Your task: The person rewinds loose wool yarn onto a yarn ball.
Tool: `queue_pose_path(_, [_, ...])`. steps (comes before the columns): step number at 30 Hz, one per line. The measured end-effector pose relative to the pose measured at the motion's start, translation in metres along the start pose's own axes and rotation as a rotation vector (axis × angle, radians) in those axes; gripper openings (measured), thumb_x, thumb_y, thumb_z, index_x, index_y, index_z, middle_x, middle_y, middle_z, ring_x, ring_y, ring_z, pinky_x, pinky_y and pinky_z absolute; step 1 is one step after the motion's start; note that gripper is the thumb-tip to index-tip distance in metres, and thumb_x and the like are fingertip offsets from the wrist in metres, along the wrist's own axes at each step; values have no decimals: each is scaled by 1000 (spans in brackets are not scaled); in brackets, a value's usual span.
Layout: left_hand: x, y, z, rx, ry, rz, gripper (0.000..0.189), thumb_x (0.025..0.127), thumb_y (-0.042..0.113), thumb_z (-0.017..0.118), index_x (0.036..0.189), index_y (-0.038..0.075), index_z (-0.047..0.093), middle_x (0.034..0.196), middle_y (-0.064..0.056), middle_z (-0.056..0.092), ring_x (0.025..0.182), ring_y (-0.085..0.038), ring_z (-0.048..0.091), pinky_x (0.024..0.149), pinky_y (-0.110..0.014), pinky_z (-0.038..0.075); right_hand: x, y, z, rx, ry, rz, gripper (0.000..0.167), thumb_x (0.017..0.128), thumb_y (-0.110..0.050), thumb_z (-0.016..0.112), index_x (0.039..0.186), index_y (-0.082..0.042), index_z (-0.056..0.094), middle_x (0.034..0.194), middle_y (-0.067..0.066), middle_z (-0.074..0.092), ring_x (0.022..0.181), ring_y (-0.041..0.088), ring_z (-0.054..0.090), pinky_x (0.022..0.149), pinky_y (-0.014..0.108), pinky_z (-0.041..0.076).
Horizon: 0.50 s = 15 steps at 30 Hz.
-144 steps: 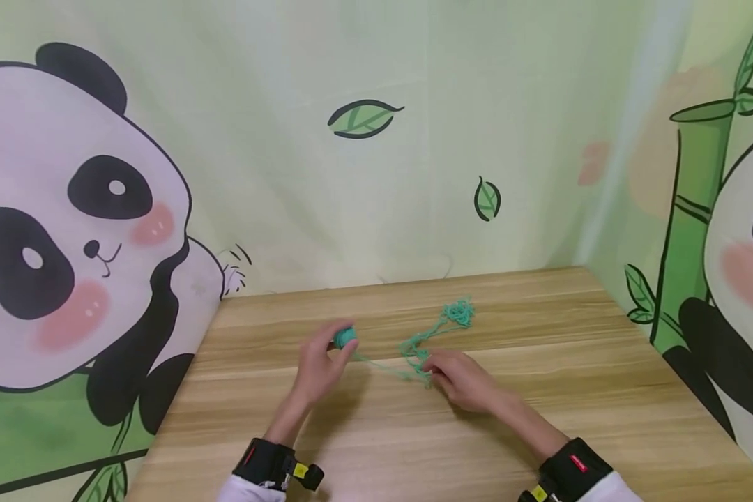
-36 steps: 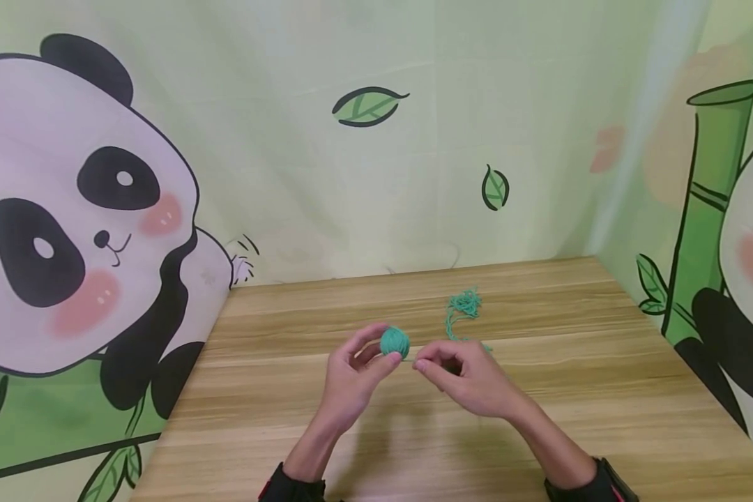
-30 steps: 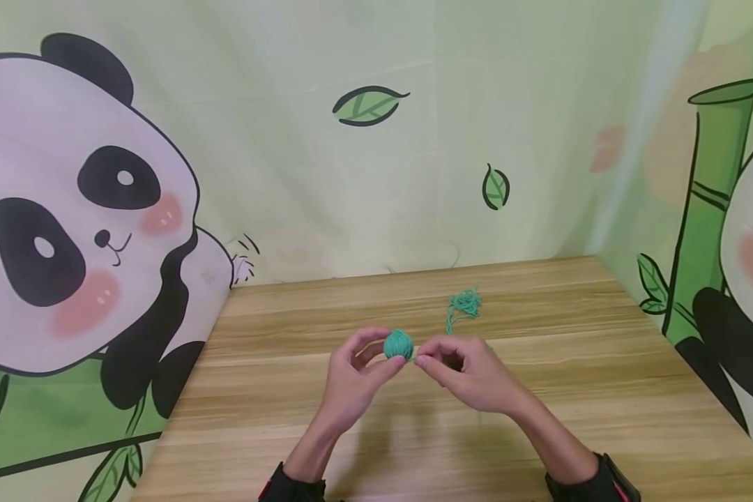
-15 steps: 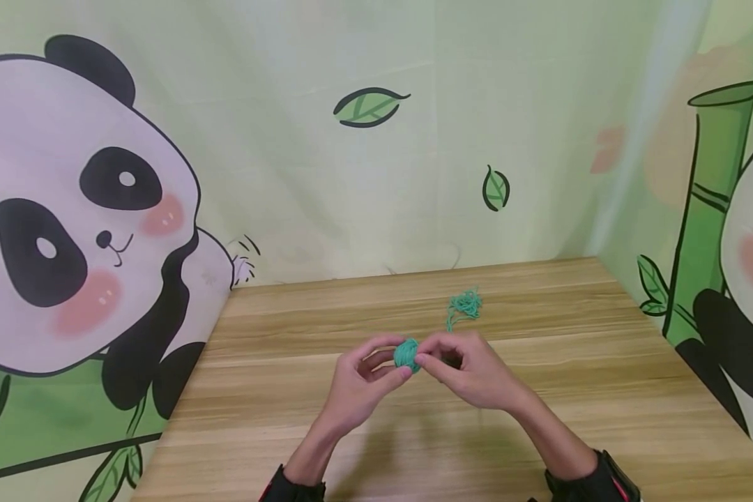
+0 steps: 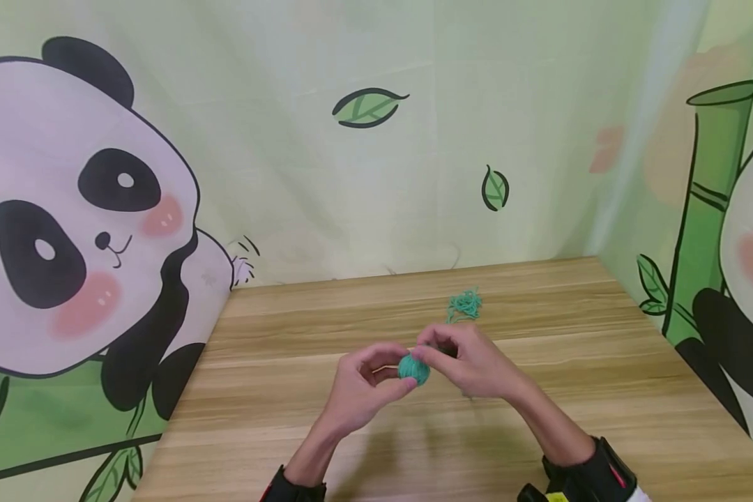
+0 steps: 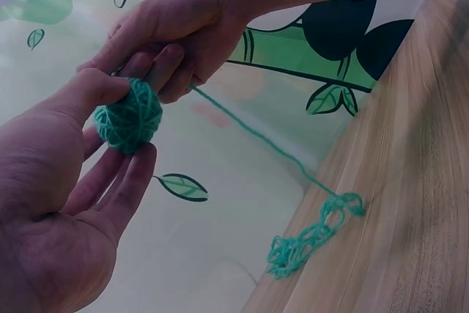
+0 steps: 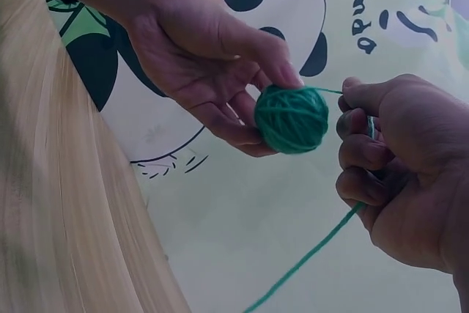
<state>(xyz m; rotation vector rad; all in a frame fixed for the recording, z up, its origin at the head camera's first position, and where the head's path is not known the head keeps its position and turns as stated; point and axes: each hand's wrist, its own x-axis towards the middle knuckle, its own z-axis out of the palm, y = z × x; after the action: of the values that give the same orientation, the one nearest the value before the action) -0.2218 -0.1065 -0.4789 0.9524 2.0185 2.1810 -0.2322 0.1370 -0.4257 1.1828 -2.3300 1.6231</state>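
A small ball of green yarn (image 5: 413,370) is held above the table between the thumb and fingers of my left hand (image 5: 360,387). Close at its right, my right hand (image 5: 477,362) pinches the strand running off the ball. In the right wrist view, this taut yarn strand (image 7: 331,91) reaches from the ball (image 7: 292,119) to the right thumb and forefinger, then passes through the curled fingers and hangs out below. The left wrist view shows the strand (image 6: 256,137) leading down to a loose yarn tangle (image 6: 300,247) on the tabletop.
The wooden table (image 5: 276,328) carries the loose yarn heap (image 5: 464,304) near its back edge, beyond my right hand. Behind the table hangs a pale green backdrop (image 5: 257,139) printed with pandas, leaves and bamboo.
Both hands have come together, and the ball has moved right and slightly down. The strand between hands and heap has shortened on the table. My right hand has risen over the ball's upper side.
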Motion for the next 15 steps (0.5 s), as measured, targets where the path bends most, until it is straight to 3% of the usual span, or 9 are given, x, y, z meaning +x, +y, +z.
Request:
queue_pose_path(8, [-2, 0, 0, 1, -38, 52, 38, 93, -8, 85, 127, -13, 69, 124, 10, 79, 114, -4, 78, 101, -25, 69, 9, 10, -1, 45, 1, 88, 15, 114, -8, 67, 105, -10, 79, 74, -5, 55, 63, 2, 43, 57, 19, 39])
queue_pose_path(15, [-1, 2, -1, -16, -10, 89, 38, 91, -11, 86, 124, -16, 67, 125, 10, 80, 115, -5, 79, 101, -25, 69, 11, 26, 4, 120, 25, 144, 18, 116, -15, 64, 108, -8, 79, 70, -6, 50, 61, 3, 41, 55, 19, 37])
